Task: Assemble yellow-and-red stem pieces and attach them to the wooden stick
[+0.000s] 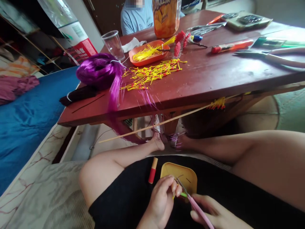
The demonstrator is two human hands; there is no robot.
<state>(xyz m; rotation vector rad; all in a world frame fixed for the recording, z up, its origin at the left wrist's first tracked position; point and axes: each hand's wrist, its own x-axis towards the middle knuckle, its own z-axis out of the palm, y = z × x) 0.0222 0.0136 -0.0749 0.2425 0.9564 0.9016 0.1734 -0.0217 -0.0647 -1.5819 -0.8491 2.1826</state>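
Observation:
My left hand is closed in a pinch above my lap, with a small yellow piece showing between its fingers. My right hand grips a pink-handled tool with a slim metal tip, which reaches up to the left fingertips. Whether that tool is scissors or tweezers is unclear. A bit of bright green shows between the hands. Under them, a shallow yellow tray rests on my black-clad lap, holding thin dark scraps. Left of the tray lies a small red-and-tan tube.
On the red-brown table are purple thread, yellow red-tipped stems, an orange dish, a plastic cup, a cutter and pliers. A thin stick juts out beneath its edge. A person sits opposite.

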